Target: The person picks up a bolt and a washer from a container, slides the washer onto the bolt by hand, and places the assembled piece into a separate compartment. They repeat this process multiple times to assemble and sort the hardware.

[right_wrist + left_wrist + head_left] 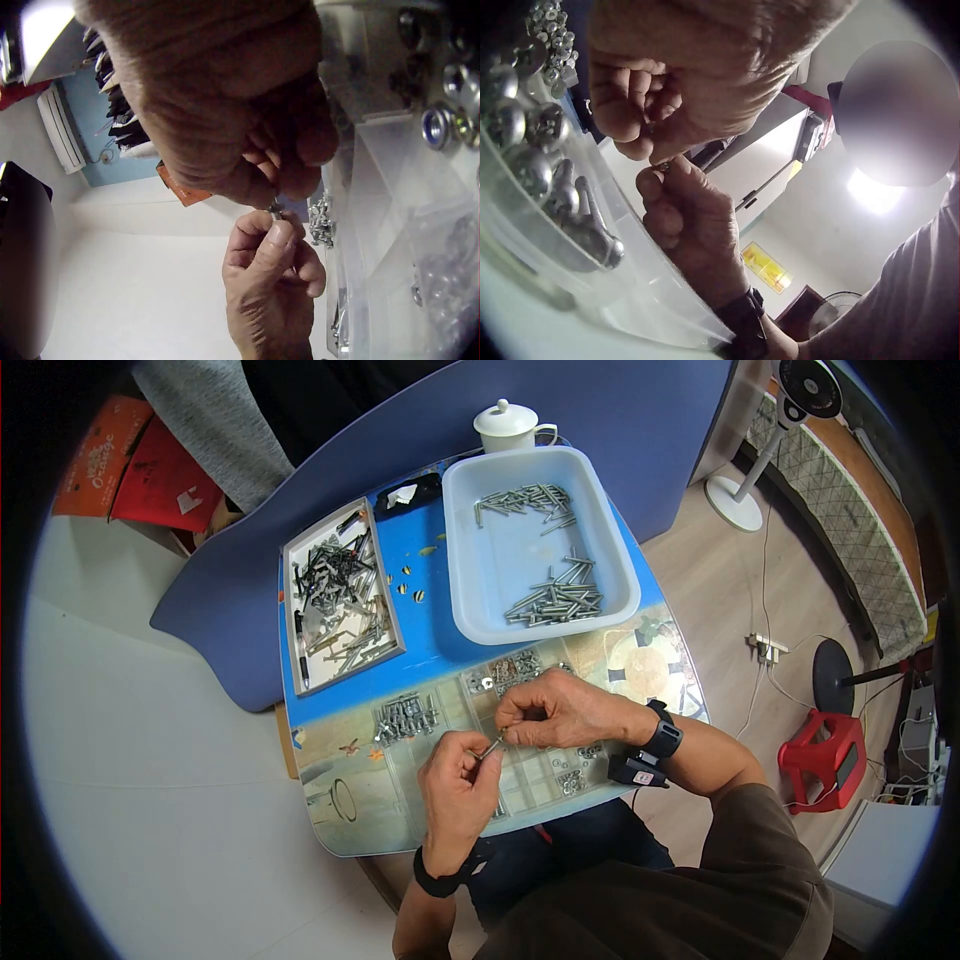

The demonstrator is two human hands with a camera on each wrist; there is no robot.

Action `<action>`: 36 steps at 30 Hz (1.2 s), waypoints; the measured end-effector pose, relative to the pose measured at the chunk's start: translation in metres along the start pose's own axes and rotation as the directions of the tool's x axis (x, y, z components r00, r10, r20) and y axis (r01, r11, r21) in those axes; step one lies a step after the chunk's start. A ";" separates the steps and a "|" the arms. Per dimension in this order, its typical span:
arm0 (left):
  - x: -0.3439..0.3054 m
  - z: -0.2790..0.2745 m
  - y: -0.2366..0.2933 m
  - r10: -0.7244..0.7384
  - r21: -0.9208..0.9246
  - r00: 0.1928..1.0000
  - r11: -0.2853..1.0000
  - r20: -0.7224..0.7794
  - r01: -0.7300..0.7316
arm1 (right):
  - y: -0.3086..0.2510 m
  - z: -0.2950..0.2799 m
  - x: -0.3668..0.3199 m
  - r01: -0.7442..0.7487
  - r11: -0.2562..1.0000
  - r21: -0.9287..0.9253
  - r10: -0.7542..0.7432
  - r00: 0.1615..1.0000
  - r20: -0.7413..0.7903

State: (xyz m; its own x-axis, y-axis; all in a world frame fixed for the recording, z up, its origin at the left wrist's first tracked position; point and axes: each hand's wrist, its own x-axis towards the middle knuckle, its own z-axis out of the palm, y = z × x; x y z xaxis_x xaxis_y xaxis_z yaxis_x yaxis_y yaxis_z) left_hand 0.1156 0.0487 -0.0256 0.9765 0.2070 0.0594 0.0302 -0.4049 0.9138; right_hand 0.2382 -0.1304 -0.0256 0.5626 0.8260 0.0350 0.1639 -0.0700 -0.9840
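Observation:
Over the clear compartment box, both hands meet fingertip to fingertip. My left hand pinches a thin silver bolt between thumb and curled fingers. At the bolt's far end, my right hand pinches a small metal piece, mostly hidden by the fingertips; I cannot tell its kind. From the right wrist view, the left hand holds the bolt upward under the right hand. Round-headed bolts fill a compartment close to the left hand.
A pale plastic tub of long bolts stands at the back, with a lidded white cup behind it. Left of it lies a white tray of mixed screws and a pen. Nuts and washers sit in compartments by the right forearm.

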 end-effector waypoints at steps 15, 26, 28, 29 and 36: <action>0.002 -0.008 -0.003 -0.258 -0.155 0.954 0.947 0.155 0.281 | 0.007 0.001 0.001 0.017 1.000 -0.008 -0.017 1.000 0.002; -0.001 -0.001 -0.009 -0.092 -0.053 0.996 0.994 0.020 0.093 | 0.004 0.000 0.000 0.009 1.000 -0.002 -0.009 1.000 0.006; 0.000 -0.003 -0.008 -0.105 -0.035 0.994 0.994 0.032 0.106 | 0.004 0.000 0.000 0.003 1.000 0.006 -0.003 1.000 0.006; 0.002 -0.005 -0.004 -0.156 -0.029 0.984 0.987 0.083 0.159 | 0.004 0.000 0.000 0.003 1.000 -0.002 -0.003 1.000 0.006; 0.003 -0.004 0.002 -0.220 -0.212 0.968 0.947 0.121 0.242 | 0.002 0.000 0.000 0.003 1.000 0.005 -0.003 1.000 0.003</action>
State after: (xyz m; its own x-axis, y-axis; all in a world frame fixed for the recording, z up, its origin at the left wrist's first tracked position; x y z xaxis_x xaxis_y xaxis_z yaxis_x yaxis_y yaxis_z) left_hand 0.1181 0.0518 -0.0224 0.9644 0.1818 -0.1921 0.2194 -0.1448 0.9648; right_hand 0.2389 -0.1308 -0.0280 0.5597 0.8279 0.0376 0.1619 -0.0647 -0.9847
